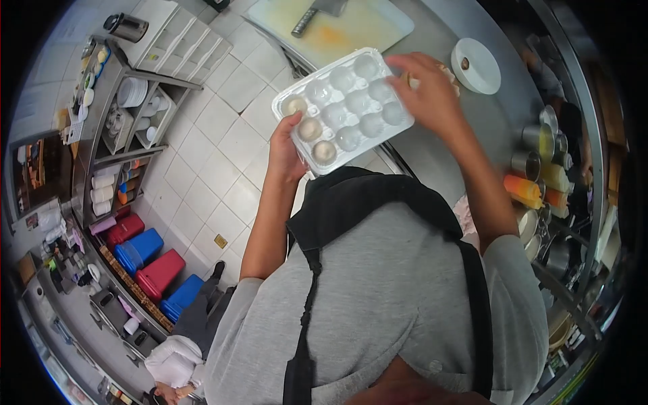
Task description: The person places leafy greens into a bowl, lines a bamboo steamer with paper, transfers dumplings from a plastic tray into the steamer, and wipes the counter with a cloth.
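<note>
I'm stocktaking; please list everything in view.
Tray: 1, clear, centre
Round pieces: 3, pale, in tray
Counter: 1, grey, right
Cutting board: 1, whitish, on counter
Knife: 1, dark-handled, on board
Bowl: 1, white, on counter
Bottles: several, orange and yellow, right
Bins: 4, red and blue, left
Co-worker: at least 1, white top, lower left
Other clutter: uncountable, mixed, around
Shirt: 1, grey, bottom
Left hand: 1, bare, holding tray
Right hand: 1, bare, at tray

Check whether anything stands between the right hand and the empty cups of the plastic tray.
Nothing visible does. The right hand is at the right edge of the clear plastic tray, beside empty cups. The left hand holds the opposite end, by the three pale balls, clear of those cups.
</note>
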`<control>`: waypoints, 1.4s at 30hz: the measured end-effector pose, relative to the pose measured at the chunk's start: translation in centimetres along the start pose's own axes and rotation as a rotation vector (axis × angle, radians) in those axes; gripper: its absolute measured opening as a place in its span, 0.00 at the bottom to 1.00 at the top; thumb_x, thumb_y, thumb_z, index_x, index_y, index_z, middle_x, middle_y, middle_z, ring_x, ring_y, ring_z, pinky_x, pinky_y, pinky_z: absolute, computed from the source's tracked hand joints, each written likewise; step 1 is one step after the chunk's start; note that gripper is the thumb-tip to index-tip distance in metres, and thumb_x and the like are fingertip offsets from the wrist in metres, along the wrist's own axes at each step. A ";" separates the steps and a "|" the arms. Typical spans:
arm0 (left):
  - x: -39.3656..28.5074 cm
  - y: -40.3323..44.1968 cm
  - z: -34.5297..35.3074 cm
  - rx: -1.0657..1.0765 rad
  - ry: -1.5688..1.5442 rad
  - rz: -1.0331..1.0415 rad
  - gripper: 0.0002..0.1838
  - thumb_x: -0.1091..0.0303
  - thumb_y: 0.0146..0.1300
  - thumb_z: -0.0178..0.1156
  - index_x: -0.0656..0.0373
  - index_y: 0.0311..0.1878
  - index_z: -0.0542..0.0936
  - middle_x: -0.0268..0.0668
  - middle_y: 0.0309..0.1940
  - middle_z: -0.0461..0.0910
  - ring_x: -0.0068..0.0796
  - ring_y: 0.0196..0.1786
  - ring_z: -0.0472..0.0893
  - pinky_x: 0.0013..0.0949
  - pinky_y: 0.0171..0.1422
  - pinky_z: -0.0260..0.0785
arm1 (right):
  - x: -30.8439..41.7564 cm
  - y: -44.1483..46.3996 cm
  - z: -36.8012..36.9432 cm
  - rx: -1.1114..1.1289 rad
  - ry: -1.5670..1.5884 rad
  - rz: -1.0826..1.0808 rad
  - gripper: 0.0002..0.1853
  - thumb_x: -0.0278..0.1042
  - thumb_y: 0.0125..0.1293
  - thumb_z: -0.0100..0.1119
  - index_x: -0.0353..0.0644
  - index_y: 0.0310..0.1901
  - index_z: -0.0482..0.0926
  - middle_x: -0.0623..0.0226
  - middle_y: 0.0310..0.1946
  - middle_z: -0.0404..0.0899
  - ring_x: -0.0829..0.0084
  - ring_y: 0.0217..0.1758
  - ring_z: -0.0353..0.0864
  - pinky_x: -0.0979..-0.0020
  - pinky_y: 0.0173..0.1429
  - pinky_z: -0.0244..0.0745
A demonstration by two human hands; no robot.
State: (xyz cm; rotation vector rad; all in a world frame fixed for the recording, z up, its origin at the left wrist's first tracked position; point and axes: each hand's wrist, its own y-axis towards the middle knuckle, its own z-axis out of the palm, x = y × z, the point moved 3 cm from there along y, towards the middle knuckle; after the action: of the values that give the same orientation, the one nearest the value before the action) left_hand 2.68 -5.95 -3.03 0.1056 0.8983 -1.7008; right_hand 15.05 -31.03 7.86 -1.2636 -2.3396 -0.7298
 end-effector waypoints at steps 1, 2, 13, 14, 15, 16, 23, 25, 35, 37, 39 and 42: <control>0.4 0.1 1.2 0.011 0.008 -0.012 0.29 0.55 0.74 0.58 0.63 0.71 0.72 0.47 0.60 0.83 0.46 0.60 0.85 0.50 0.67 0.80 | 1.3 -0.7 0.1 -0.011 -0.007 0.013 0.18 0.35 0.68 0.66 0.40 0.57 0.85 0.53 0.52 0.86 0.50 0.60 0.81 0.53 0.68 0.75; 0.8 0.1 2.4 0.055 0.011 -0.029 0.29 0.53 0.76 0.58 0.63 0.71 0.72 0.47 0.60 0.82 0.46 0.61 0.85 0.50 0.67 0.80 | 2.7 -1.2 0.6 0.075 0.034 -0.026 0.18 0.35 0.68 0.66 0.41 0.57 0.85 0.54 0.52 0.86 0.51 0.61 0.82 0.54 0.67 0.76; 4.6 0.7 2.4 0.156 0.242 -0.011 0.34 0.43 0.81 0.54 0.60 0.76 0.68 0.47 0.65 0.80 0.43 0.64 0.84 0.49 0.66 0.81 | 4.5 -3.6 2.0 0.124 -0.013 0.005 0.18 0.36 0.71 0.65 0.43 0.60 0.84 0.55 0.52 0.87 0.51 0.61 0.83 0.55 0.67 0.77; 4.9 0.9 2.3 0.150 0.191 0.006 0.35 0.40 0.81 0.53 0.60 0.77 0.67 0.47 0.67 0.79 0.44 0.65 0.83 0.50 0.68 0.80 | 4.9 -3.7 1.3 0.122 -0.018 0.007 0.18 0.36 0.71 0.65 0.43 0.60 0.84 0.55 0.52 0.87 0.51 0.61 0.83 0.55 0.67 0.77; 5.2 1.6 2.2 0.157 0.188 0.008 0.35 0.40 0.81 0.53 0.60 0.77 0.67 0.47 0.67 0.79 0.44 0.65 0.83 0.50 0.68 0.80 | 5.4 -3.6 0.0 0.062 -0.037 -0.019 0.18 0.35 0.71 0.64 0.42 0.59 0.84 0.54 0.53 0.87 0.51 0.61 0.83 0.53 0.67 0.77; 5.4 2.3 2.2 0.219 0.095 -0.010 0.36 0.39 0.81 0.51 0.58 0.78 0.65 0.47 0.69 0.77 0.45 0.67 0.82 0.52 0.70 0.79 | 6.6 -3.3 -1.7 0.005 -0.056 -0.047 0.17 0.35 0.70 0.64 0.40 0.58 0.84 0.53 0.54 0.86 0.50 0.61 0.83 0.51 0.66 0.77; 5.6 2.5 5.7 0.398 -0.052 -0.071 0.48 0.26 0.77 0.39 0.57 0.83 0.57 0.51 0.78 0.68 0.52 0.77 0.73 0.59 0.77 0.72 | 7.6 -3.8 -10.0 -0.200 -0.286 -0.040 0.23 0.41 0.70 0.69 0.41 0.63 0.82 0.54 0.59 0.84 0.54 0.60 0.84 0.58 0.66 0.78; 6.1 2.6 6.2 0.429 -0.095 -0.085 0.47 0.27 0.77 0.40 0.58 0.83 0.58 0.51 0.77 0.68 0.52 0.76 0.73 0.59 0.77 0.73 | 7.3 -4.3 -9.5 -0.136 -0.066 0.091 0.25 0.42 0.70 0.69 0.41 0.65 0.81 0.55 0.59 0.84 0.58 0.57 0.86 0.60 0.63 0.80; 8.7 3.4 6.9 0.483 -0.130 -0.185 0.47 0.27 0.78 0.39 0.58 0.82 0.59 0.52 0.77 0.69 0.52 0.77 0.73 0.59 0.77 0.72 | 7.5 -6.0 -9.0 -0.088 0.229 0.358 0.28 0.44 0.72 0.67 0.41 0.69 0.77 0.55 0.58 0.85 0.68 0.45 0.87 0.66 0.52 0.83; 8.8 3.3 7.1 0.480 -0.112 -0.187 0.47 0.27 0.78 0.38 0.58 0.82 0.59 0.52 0.77 0.69 0.52 0.77 0.73 0.59 0.77 0.72 | 7.8 -6.2 -9.2 -0.101 0.205 0.357 0.28 0.44 0.72 0.67 0.41 0.69 0.78 0.55 0.58 0.85 0.68 0.45 0.87 0.66 0.52 0.83; 9.0 3.3 7.2 0.473 -0.085 -0.212 0.47 0.26 0.78 0.35 0.58 0.83 0.59 0.52 0.77 0.69 0.52 0.77 0.73 0.59 0.77 0.72 | 8.1 -6.4 -9.4 -0.114 0.182 0.359 0.28 0.43 0.72 0.66 0.40 0.69 0.78 0.54 0.58 0.85 0.68 0.45 0.87 0.66 0.52 0.83; 9.2 3.4 7.7 0.509 -0.086 -0.195 0.48 0.25 0.78 0.34 0.58 0.83 0.58 0.52 0.78 0.68 0.53 0.77 0.73 0.60 0.77 0.72 | 8.6 -6.5 -9.6 -0.136 0.162 0.360 0.28 0.43 0.71 0.67 0.40 0.68 0.78 0.55 0.57 0.85 0.68 0.44 0.87 0.66 0.51 0.83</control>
State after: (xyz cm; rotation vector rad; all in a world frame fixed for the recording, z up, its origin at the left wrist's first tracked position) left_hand 5.30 -18.07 -3.93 0.2899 0.4056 -2.0709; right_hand 5.89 -34.18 18.49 -1.5651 -1.8914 -0.8417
